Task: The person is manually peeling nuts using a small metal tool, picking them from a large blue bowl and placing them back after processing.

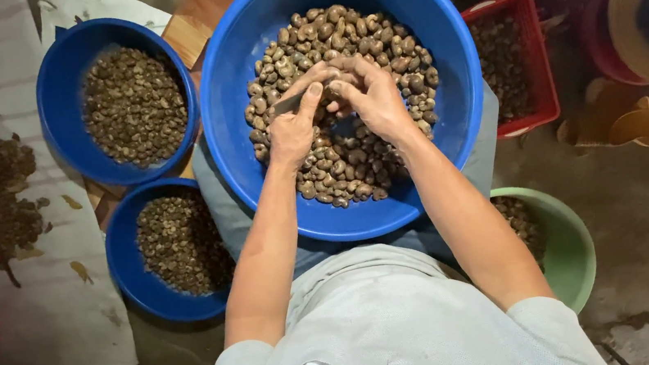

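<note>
Now | left hand [290,127] closed on small knife [288,103] | right hand [370,96] pinching a nut [334,90] | over big blue basin [439,36]

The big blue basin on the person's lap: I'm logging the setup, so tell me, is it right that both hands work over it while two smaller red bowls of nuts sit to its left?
Not quite. The head view shows the two smaller bowls are blue, not red. The rest holds: the left hand and right hand work together over the big blue basin of nuts.
</note>
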